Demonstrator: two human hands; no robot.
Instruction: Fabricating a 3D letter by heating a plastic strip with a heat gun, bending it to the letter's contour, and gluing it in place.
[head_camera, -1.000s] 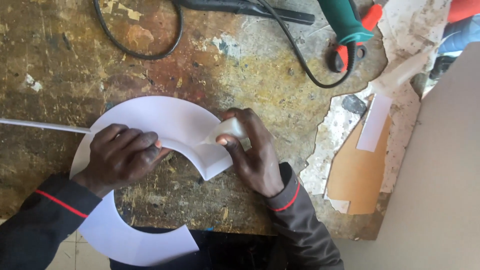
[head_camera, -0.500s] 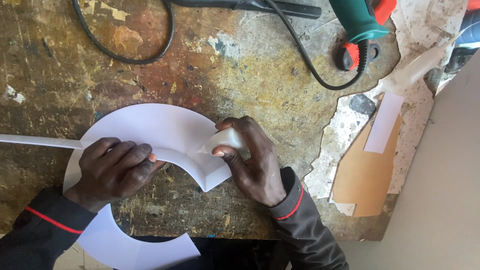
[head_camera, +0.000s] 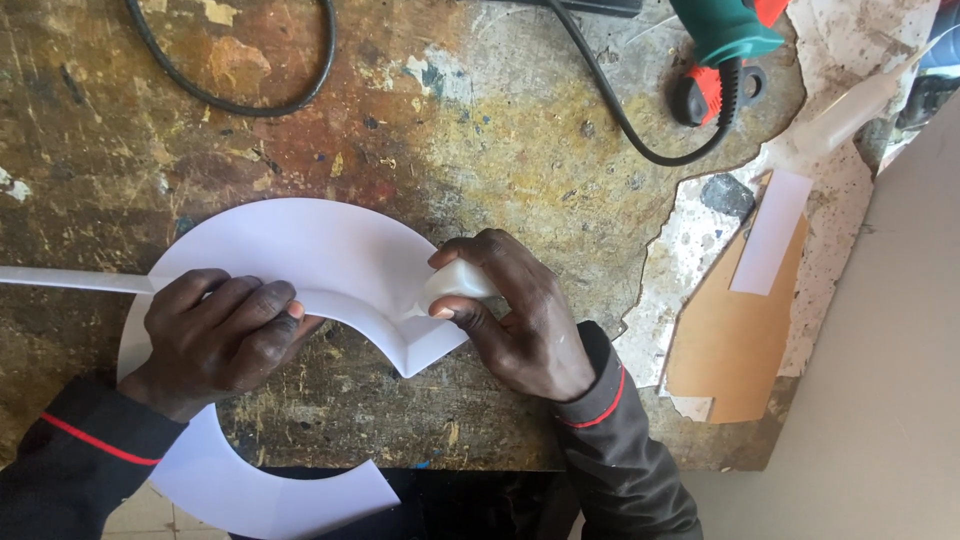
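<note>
A white C-shaped flat piece (head_camera: 330, 250) lies on a worn wooden workbench (head_camera: 480, 130). My left hand (head_camera: 215, 335) presses flat on the piece's left side, over a thin white strip (head_camera: 70, 280) that runs off to the left. My right hand (head_camera: 515, 310) grips a small white bottle (head_camera: 455, 285) with its tip against the inner edge of the piece, where a small wet bead shows. The lower arm of the piece (head_camera: 270, 495) hangs past the bench's front edge.
A green and red power tool (head_camera: 725, 50) lies at the back right with a black cable (head_camera: 610, 110) looping across the bench. A brown card piece (head_camera: 730, 340) and a white strip (head_camera: 770, 230) rest at the right. A pale board (head_camera: 890, 380) fills the right side.
My right hand with the bottle has slid a little down and right along the piece's inner edge. My left hand stays pressed in place.
</note>
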